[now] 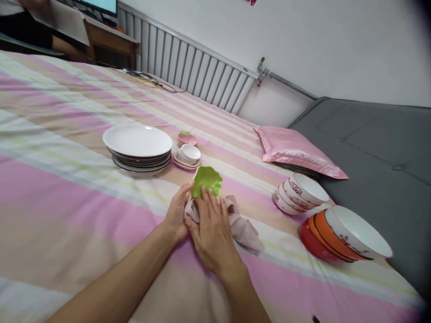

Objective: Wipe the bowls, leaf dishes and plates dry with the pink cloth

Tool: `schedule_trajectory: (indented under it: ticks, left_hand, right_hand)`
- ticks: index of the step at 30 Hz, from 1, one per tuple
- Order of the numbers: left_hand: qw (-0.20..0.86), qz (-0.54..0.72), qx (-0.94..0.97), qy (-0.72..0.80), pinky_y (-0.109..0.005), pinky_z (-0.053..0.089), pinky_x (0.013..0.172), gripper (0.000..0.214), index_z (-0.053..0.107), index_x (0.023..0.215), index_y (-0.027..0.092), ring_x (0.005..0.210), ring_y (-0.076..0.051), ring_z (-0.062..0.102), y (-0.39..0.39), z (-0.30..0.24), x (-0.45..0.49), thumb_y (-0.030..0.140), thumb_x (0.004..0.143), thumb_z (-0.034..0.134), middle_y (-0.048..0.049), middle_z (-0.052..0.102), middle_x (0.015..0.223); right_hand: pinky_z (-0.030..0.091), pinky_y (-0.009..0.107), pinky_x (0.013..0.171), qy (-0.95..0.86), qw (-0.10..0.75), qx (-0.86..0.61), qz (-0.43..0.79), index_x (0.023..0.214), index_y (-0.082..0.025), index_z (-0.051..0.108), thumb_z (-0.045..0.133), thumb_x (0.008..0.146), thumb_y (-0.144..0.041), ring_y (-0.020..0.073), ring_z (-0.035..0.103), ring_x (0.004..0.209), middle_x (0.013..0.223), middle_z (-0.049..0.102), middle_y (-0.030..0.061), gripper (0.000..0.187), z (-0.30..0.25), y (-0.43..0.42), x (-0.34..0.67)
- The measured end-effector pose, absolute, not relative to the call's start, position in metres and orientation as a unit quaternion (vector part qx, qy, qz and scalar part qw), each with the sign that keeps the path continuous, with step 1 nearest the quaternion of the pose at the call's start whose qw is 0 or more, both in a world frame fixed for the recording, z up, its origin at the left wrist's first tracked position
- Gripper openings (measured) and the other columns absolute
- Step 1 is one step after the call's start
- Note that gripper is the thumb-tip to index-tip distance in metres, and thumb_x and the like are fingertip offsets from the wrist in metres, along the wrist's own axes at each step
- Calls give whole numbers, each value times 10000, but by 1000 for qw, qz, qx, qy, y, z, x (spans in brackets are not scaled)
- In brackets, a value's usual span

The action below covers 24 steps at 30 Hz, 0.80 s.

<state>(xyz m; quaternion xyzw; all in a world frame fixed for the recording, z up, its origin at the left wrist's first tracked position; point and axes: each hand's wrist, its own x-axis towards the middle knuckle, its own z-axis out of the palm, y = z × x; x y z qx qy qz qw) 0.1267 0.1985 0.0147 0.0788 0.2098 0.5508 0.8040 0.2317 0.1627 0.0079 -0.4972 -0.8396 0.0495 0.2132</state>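
A small green dish (208, 180) with a wavy, leaf-like rim is tilted up between my hands over the bed. My left hand (178, 214) grips its left side, with fingers partly hidden behind it. My right hand (213, 229) lies across the lower part of the dish, fingers on its inner face. Under my right palm, a pale pinkish-grey cloth (247, 229) is pressed against the dish; its loose end trails right onto the bedspread. Just beyond are small white bowls (190, 153) stacked on pink dishes, and more pink dishes (188, 140) with a green piece on top.
A stack of plates (138, 141) stands left of my hands. At right are patterned white bowls (299, 193) and nested larger bowls (357, 231), near a pink pillow (296, 148) and grey headboard (377, 143). Cables (151, 80) lie far off; a person (43, 31) sits by a desk.
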Motion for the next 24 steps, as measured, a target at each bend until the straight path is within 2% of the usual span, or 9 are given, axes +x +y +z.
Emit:
schedule_trajectory:
  ticks: [4, 7, 14, 24]
  left_hand:
    - [823, 519, 103, 207, -333, 536, 807, 347, 624, 1123, 79, 745, -223, 697, 194, 16, 130, 264, 871, 473, -102, 726, 792]
    - [828, 513, 112, 198, -329, 540, 790, 329, 638, 1097, 89, 730, -218, 697, 193, 17, 130, 266, 873, 474, -93, 723, 768]
    - [811, 532, 78, 231, -308, 548, 738, 265, 668, 983, 101, 661, -203, 689, 193, 18, 130, 264, 855, 503, -71, 710, 703]
    - [823, 531, 58, 193, -347, 530, 786, 351, 645, 1052, 79, 733, -236, 691, 199, 11, 126, 320, 843, 500, -104, 717, 776]
  right_hand:
    - [131, 548, 1134, -820, 238, -520, 15, 1400, -137, 333, 392, 904, -524, 258, 139, 1423, 1511, 246, 148, 632, 2, 167, 235]
    - [128, 566, 1124, -816, 248, -523, 3, 1415, -144, 302, 406, 890, -541, 268, 124, 1425, 1514, 235, 153, 666, -1, 168, 236]
    - [124, 538, 1131, -818, 240, -521, 30, 1365, -156, 395, 422, 899, -494, 261, 249, 1390, 1466, 354, 128, 577, 6, 166, 235]
    - [97, 494, 1138, -828, 245, -502, 52, 1264, -173, 501, 441, 900, -473, 236, 393, 1287, 1319, 521, 102, 475, 9, 164, 234]
